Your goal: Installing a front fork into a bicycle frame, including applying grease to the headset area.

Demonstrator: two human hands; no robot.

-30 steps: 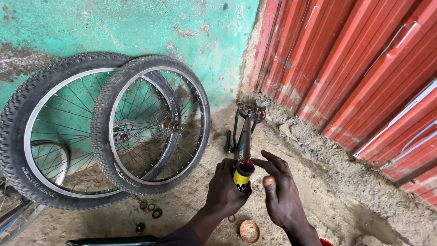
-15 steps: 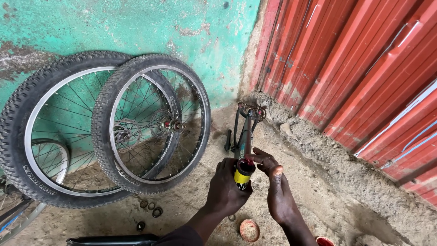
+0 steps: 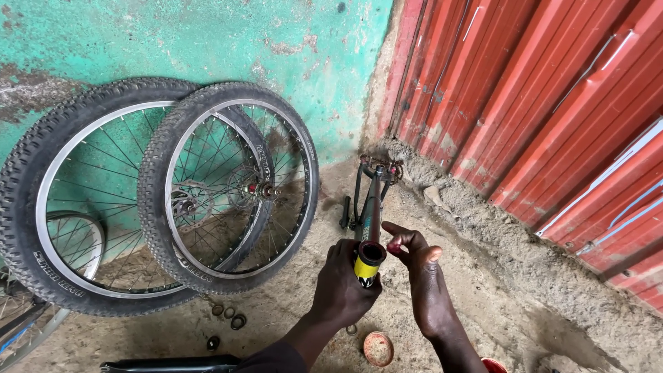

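Note:
My left hand grips the yellow and black head tube of a dark bicycle frame, which stretches away from me over the dirt ground towards the wall corner. The tube's open end faces up. To the right of the tube is my right hand, its fingertips at the tube's rim. The fingers are apart, with a reddish smear on them. I see nothing solid held in that hand.
Two spoked wheels with knobbly tyres lean on the green wall. Small metal rings lie on the dirt under them. A small round tin sits by my wrists. Red corrugated metal stands to the right.
My right hand has drawn in from a spread pose beside the tube, bringing its fingertips to the tube's open end. The left hand has kept its grip.

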